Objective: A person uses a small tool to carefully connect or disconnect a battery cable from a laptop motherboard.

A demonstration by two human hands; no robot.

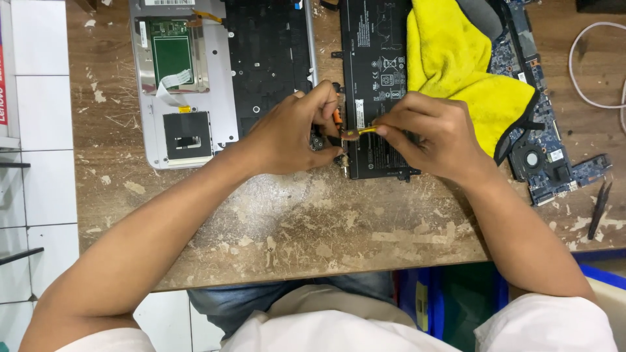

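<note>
- The right hand (433,133) pinches a thin yellow tool (360,131) between thumb and first fingers; the tool points to the left, and its tip meets a small part near the lower left edge of the black battery pack (377,78).
- The left hand (293,133) is closed around a small orange-handled piece (337,117), its fingertips pressed together just beside the tip of the yellow tool. What exactly the fingers hold under them I cannot tell.
- Both hands meet in the gap between the open laptop base (195,85) and the battery pack, near the middle of the desk (293,228).
- The laptop base lies at the far left part of the desk, with a green board and a white ribbon cable visible inside.
- A yellow cloth (456,65) lies over the right part of the battery pack, touching the right hand's knuckles.
- A blue circuit board (554,156) lies to the right, partly under the cloth.
- Black tweezers (598,212) lie near the right edge, and a white cable (587,65) curls at the far right corner.
</note>
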